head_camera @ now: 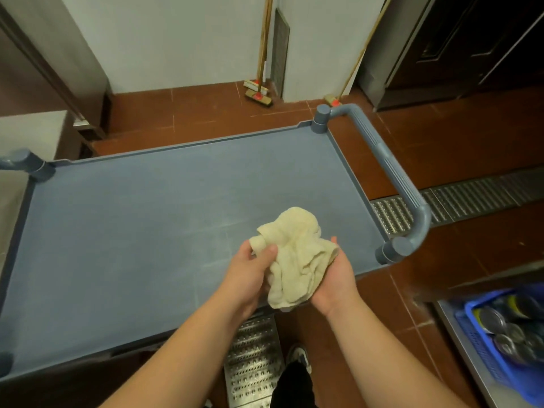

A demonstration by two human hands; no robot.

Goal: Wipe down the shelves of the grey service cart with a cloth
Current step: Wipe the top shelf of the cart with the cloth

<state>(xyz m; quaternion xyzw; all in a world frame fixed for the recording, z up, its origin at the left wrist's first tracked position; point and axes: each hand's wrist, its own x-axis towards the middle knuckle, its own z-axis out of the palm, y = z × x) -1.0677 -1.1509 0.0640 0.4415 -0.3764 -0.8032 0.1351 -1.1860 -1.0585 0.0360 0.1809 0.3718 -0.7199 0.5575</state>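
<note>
Both of your hands hold the cloth (297,260), a crumpled cream towel, raised above the near right part of the cart's top shelf (147,225). Your left hand (250,275) pinches a rolled corner of it between thumb and fingers, while your right hand (335,278) cups the bunched bulk from the right side, fingers curled under and behind the fabric. Whether the cloth touches the shelf you cannot tell from this view. You have the grey service cart (188,142) directly in front of you, its ribbed handle (394,178) at the right end. Beyond its far edge two brooms (260,94) lean against the white wall. A metal floor drain grate (477,195) runs along the red tiles to your right, and a blue basket (482,343) with round metal items sits at the near right.
</note>
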